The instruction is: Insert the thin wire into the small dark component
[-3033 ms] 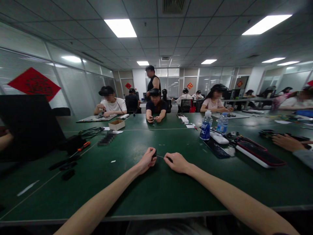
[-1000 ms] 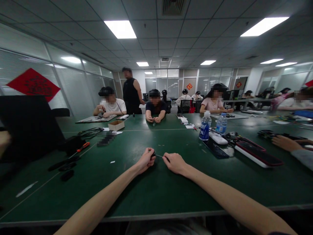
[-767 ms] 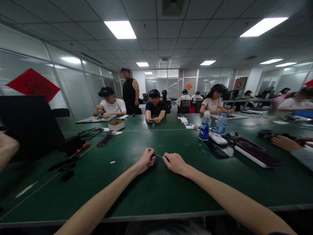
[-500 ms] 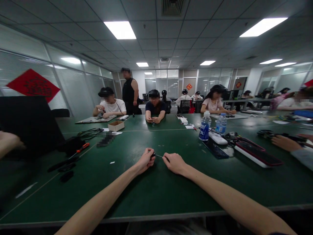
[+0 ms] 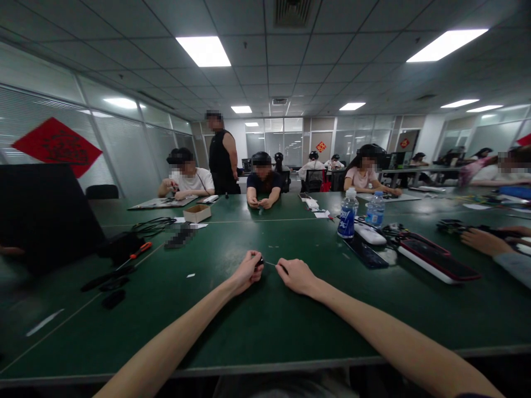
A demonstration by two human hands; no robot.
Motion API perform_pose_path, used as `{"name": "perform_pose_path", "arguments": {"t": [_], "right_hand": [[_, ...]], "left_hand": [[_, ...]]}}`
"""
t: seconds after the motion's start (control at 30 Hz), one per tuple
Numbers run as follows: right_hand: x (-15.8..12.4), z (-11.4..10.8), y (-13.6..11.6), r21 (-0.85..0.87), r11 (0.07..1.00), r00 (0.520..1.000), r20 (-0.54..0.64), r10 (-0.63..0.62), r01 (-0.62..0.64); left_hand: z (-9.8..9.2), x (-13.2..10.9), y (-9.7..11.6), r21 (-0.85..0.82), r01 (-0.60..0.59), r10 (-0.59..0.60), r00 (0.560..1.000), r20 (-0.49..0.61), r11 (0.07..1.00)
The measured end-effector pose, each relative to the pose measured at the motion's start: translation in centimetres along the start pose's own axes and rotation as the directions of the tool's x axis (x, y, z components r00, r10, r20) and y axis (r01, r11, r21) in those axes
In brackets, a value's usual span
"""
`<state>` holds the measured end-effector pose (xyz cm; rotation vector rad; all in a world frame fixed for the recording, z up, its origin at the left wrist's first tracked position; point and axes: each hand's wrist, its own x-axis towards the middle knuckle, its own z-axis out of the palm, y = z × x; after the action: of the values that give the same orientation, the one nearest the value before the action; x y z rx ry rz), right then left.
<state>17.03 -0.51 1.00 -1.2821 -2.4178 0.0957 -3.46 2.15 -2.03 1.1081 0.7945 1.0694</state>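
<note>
Rod [image 5: 270, 263] crosswise between left fingers [image 5: 253, 256] and right fingers [image 5: 283, 262]

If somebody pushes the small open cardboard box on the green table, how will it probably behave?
The cardboard box would probably slide rather than roll, given its flat sides. Being low and wide, it seems unlikely to tip. Its thin walls suggest it might dent if squeezed.

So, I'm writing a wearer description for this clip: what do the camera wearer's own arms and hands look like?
Both the left hand and right hand are ungloved. The left forearm and right forearm are bare, slender and tapering toward the wrists, without watch, bracelet or cable in sight. Rings can't be ruled out.
</note>
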Motion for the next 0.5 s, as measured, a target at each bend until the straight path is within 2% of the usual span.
{"name": "perform_pose_path", "arguments": {"t": [0.27, 0.5], "right_hand": [[0.10, -0.11, -0.10, -0.048, 0.999, 1.000, 0.001, 0.011, -0.011], [0.19, 0.30, 0.17, 0.034, 0.999, 1.000, 0.014, 0.019, -0.020]], "left_hand": [[-0.10, 0.11, -0.08, -0.002, -0.004, 0.004, 1.000, 0.015, 1.000], [0.27, -0.19, 0.33, 0.014, -0.010, 0.010, 1.000, -0.004, 1.000]]}}
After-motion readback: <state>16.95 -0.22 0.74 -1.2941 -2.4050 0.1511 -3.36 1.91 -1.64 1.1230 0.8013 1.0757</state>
